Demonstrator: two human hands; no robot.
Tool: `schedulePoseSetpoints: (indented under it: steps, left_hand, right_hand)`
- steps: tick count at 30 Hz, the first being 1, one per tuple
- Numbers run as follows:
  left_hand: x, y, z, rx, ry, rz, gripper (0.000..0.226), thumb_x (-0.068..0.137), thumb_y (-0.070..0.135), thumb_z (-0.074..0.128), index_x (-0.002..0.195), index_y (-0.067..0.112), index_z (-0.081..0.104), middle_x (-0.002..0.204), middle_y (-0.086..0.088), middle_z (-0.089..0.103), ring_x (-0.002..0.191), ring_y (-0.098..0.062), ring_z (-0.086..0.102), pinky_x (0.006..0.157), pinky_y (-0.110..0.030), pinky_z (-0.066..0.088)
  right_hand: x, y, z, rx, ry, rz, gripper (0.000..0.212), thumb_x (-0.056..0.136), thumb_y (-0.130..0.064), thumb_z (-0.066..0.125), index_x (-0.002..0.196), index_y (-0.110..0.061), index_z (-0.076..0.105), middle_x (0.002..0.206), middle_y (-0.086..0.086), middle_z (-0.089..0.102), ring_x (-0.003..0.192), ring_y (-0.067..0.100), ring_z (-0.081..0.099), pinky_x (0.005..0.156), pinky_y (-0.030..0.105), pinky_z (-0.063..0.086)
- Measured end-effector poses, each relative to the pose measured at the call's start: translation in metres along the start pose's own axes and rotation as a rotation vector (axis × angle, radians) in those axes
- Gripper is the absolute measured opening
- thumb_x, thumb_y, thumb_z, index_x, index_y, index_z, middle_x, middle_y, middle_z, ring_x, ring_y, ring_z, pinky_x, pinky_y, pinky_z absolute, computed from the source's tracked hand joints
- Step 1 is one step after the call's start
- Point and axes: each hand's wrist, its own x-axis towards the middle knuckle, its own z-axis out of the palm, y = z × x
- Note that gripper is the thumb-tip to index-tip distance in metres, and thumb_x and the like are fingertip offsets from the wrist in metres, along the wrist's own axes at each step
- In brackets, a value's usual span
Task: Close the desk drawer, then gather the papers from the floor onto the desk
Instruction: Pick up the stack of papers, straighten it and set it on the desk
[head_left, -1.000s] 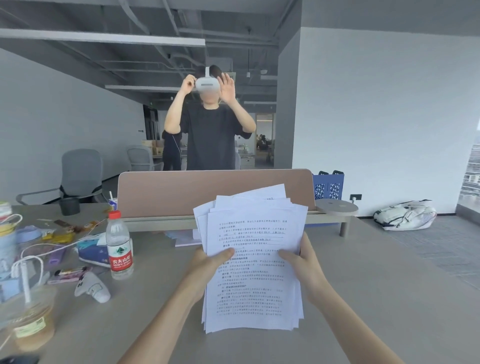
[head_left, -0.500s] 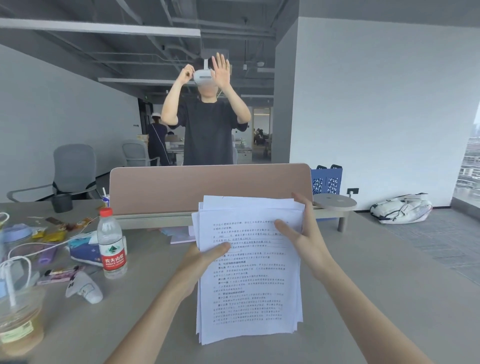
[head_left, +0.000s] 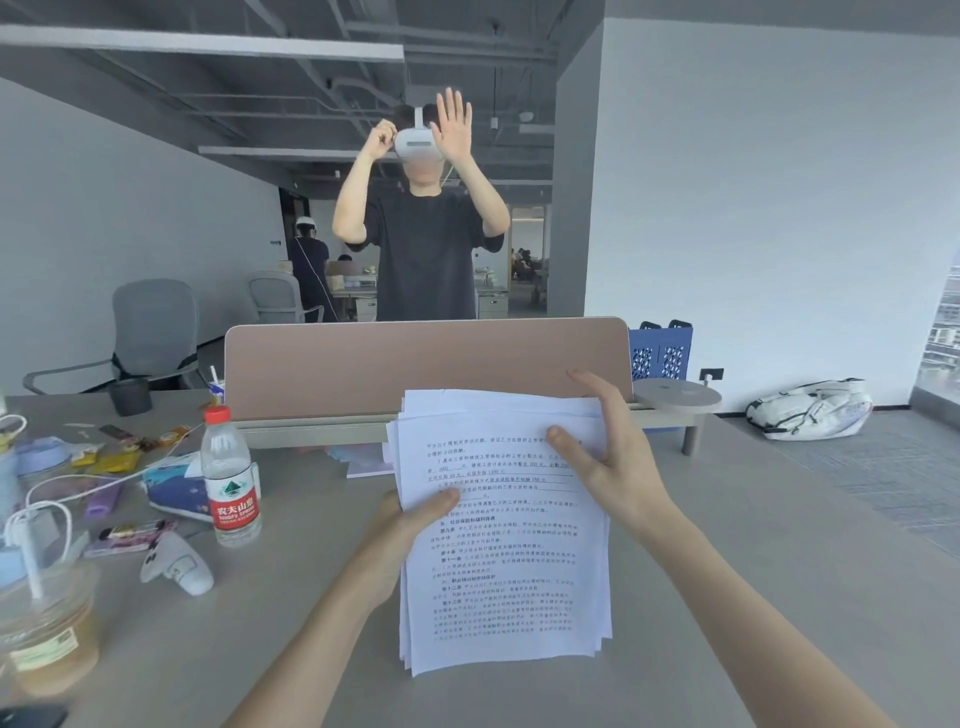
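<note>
Head cam has this as the last step, I'd say: the stack of white printed paper sheets (head_left: 501, 530) is up over the grey bench (head_left: 753, 545), bottom edge at or just above the top, can't tell if it's touching. Drawer isn't in shot, so no idea there. Left hand (head_left: 402, 530) has a pinching grip on the stack's left edge, thumb on the front. Right hand (head_left: 610, 462) is spread loose, thumb on the top sheet, fingers around the upper right corner. Next move, I reckon, is squaring the sheets and laying them flat, clear of the clear plastic red-capped water bottle (head_left: 230, 480).
</note>
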Motion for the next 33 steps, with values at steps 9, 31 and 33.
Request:
schedulePoseSetpoints:
  steps: [9, 31, 33]
  left_hand:
    - [-0.001, 0.007, 0.001, 0.023, 0.033, 0.006, 0.025, 0.085, 0.016, 0.074, 0.109, 0.018, 0.074, 0.112, -0.005, 0.077, 0.105, -0.025, 0.073, 0.095, -0.045, 0.053]
    - [-0.005, -0.020, 0.007, 0.066, 0.158, -0.006, 0.020, 0.073, 0.020, 0.083, 0.093, 0.019, 0.079, 0.101, -0.004, 0.080, 0.095, -0.022, 0.076, 0.084, -0.038, 0.057]
    - [-0.003, -0.012, 0.004, 0.061, 0.147, 0.022, 0.027, 0.071, 0.026, 0.080, 0.097, 0.016, 0.079, 0.103, -0.006, 0.080, 0.097, -0.024, 0.076, 0.089, -0.041, 0.057]
  right_hand:
    - [0.010, 0.007, -0.005, -0.159, -0.126, -0.088, 0.039, 0.090, -0.033, 0.068, 0.128, -0.035, 0.068, 0.101, -0.002, 0.048, 0.103, 0.012, 0.051, 0.088, 0.014, 0.039]
    - [-0.063, 0.024, 0.033, 0.609, 0.083, 0.528, 0.037, 0.088, -0.041, 0.072, 0.115, -0.019, 0.060, 0.114, -0.002, 0.074, 0.106, 0.013, 0.073, 0.091, 0.041, 0.057]
    - [-0.053, 0.023, 0.026, 0.565, 0.119, 0.480, 0.034, 0.089, -0.039, 0.071, 0.110, -0.016, 0.056, 0.106, -0.005, 0.070, 0.097, 0.007, 0.070, 0.086, 0.035, 0.055]
